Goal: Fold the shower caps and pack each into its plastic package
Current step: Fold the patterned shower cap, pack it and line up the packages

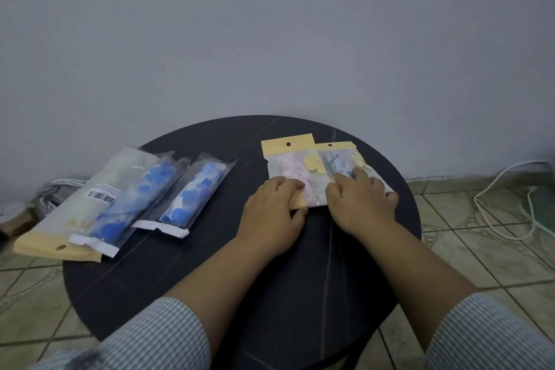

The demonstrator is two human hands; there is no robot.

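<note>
Two small plastic packages with yellow header cards lie side by side at the right of the round black table. The pink shower cap package is on the left, and the grey-blue shower cap package overlaps its right edge. My left hand pinches the pink package's near edge, fingers on top and thumb below. My right hand lies over the lower half of the grey-blue package, its fingers pressing down and hiding that part.
On the table's left side lie a large pale package with a barcode and yellow header, and two blue floral packages with white flaps. A grey wall rises right behind the table. A white cable trails over the tiled floor at right.
</note>
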